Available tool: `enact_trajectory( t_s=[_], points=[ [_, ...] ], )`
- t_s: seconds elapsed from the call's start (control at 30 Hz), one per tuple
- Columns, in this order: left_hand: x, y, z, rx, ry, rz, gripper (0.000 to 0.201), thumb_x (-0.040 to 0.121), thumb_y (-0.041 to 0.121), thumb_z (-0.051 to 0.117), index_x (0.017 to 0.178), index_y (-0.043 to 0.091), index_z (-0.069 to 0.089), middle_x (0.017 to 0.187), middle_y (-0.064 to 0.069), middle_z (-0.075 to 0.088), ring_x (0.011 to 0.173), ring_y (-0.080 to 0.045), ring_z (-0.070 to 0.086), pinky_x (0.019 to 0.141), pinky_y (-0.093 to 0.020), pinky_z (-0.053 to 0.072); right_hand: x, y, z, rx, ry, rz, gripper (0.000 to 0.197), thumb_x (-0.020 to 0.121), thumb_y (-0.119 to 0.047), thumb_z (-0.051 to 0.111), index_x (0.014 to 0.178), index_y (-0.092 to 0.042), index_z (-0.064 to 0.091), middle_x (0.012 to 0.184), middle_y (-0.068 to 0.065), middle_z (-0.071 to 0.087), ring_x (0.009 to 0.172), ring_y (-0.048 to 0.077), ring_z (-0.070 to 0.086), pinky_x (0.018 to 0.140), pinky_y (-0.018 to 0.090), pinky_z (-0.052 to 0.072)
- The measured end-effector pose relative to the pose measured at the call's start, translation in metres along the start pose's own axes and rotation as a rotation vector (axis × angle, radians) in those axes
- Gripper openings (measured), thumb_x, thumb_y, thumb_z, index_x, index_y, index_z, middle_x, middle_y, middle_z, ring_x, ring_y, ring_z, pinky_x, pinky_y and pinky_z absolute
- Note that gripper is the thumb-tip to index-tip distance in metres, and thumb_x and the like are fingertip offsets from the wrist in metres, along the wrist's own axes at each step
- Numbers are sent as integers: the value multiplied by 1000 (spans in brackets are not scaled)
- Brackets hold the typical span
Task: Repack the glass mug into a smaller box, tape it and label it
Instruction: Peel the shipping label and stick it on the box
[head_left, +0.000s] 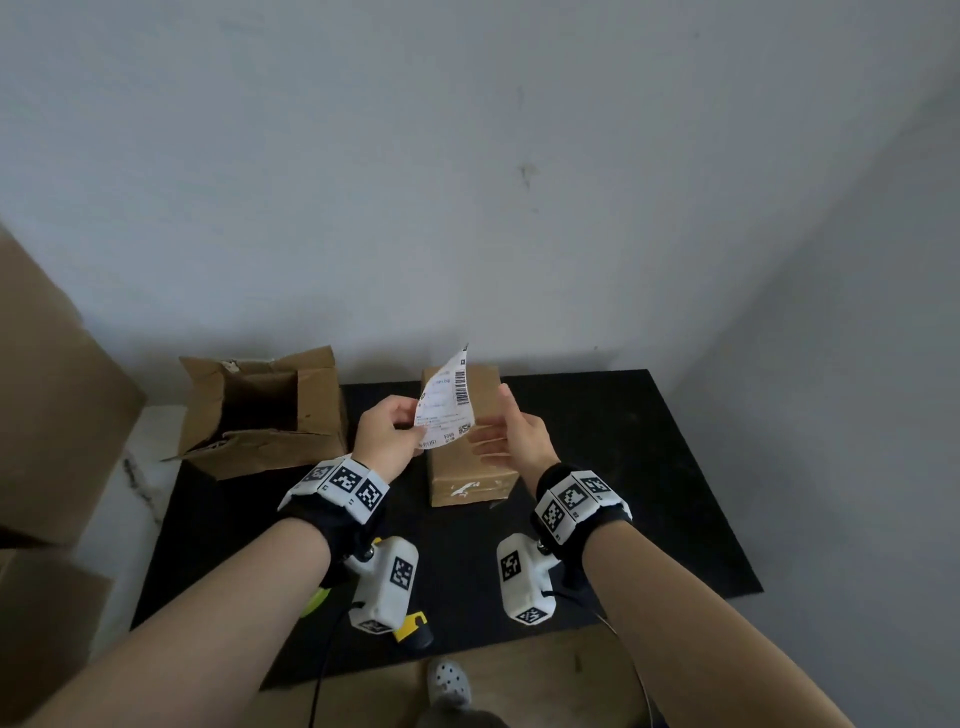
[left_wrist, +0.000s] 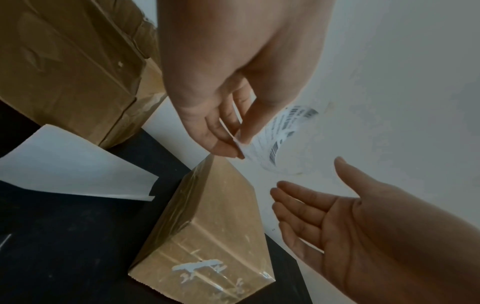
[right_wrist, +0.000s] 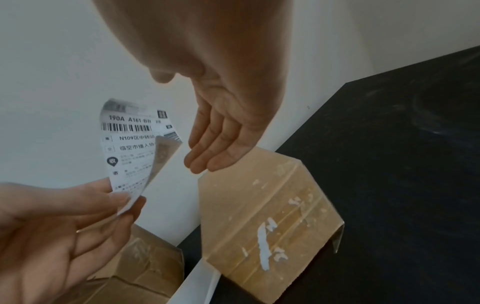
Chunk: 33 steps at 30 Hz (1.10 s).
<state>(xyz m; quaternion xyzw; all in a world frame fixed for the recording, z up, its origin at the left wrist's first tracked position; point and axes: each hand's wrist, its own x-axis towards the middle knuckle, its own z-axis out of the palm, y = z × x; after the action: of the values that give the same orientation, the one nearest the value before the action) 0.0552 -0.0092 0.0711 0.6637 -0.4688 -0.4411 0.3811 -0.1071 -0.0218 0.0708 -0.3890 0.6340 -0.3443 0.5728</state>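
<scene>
A small brown taped box lies on the black mat, with white label scraps on its near end. My left hand pinches the lower edge of a white shipping label just above the box. The label curls upward, its barcode side towards me. Beside it on the right, my right hand is open with straight fingers, hovering over the box and holding nothing. The mug is not visible.
An open, larger cardboard box stands at the mat's back left. A white backing sheet lies on the mat between the boxes. Big cartons stack at the far left. A yellow tool lies near the front edge.
</scene>
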Motion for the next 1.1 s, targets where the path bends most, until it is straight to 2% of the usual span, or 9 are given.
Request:
enact_trajectory(
  t_s=[0.1,0.17,0.27,0.33,0.43,0.53,0.7,0.87,1.1],
  points=[
    [6,1,8,-31,-38,-39,33,82,-11,60,112,1,57,111,-12,64,96,-19,61,57,-14,54,18,4,-6,-131,-42,-49,18,93,-24,58,98,-8,66,93,9,70,78,16,66,77,30,56],
    [10,1,12,-20,-60,-41,38,79,-9,64,114,3,57,111,-10,64,97,-18,60,60,-18,55,28,7,-10,-195,-58,-71,9,89,-12,62,97,-8,65,93,7,68,79,16,65,78,29,56],
    [16,-1,17,41,-55,-30,44,75,-5,71,115,7,58,109,-6,63,98,-19,60,71,-29,56,36,10,-15,-235,-71,-74,4,86,-8,65,90,-9,65,84,3,65,75,14,63,75,29,57],
    [20,-3,22,70,-44,-22,45,73,-3,73,114,10,58,110,-5,64,100,-21,62,80,-36,55,41,12,-20,-293,-77,-99,5,85,-10,68,89,-7,65,79,1,64,72,11,62,70,24,56],
    [23,-5,29,107,-38,-3,43,74,-5,71,113,10,59,109,-4,63,101,-19,60,88,-39,53,46,17,-25,-356,-64,-123,7,81,-15,72,80,-13,66,79,-2,64,77,14,64,73,26,56],
    [25,-10,36,133,-23,14,39,75,-6,70,110,10,60,101,0,61,95,-14,57,83,-33,53,50,21,-29,-376,-51,-117,11,79,-15,74,71,-17,67,78,-1,66,78,15,65,72,25,56],
    [26,-23,43,222,-10,32,38,75,-1,73,108,14,60,104,-3,66,97,-14,60,79,-27,50,55,27,-32,-464,-54,-67,10,78,-18,76,83,-16,68,87,0,68,83,14,66,78,28,56],
    [26,-27,48,257,8,-30,44,75,2,73,114,13,56,104,-6,65,98,-19,62,79,-30,52,57,31,-35,-470,-24,-38,45,72,-18,80,106,-18,51,91,3,68,84,16,67,79,35,57],
    [28,-27,53,305,67,-97,58,72,7,77,121,14,46,101,-5,63,92,-17,59,77,-27,46,61,31,-32,-595,-16,-50,42,72,-18,80,100,-19,48,97,3,66,89,15,66,75,29,56]
  ],
)
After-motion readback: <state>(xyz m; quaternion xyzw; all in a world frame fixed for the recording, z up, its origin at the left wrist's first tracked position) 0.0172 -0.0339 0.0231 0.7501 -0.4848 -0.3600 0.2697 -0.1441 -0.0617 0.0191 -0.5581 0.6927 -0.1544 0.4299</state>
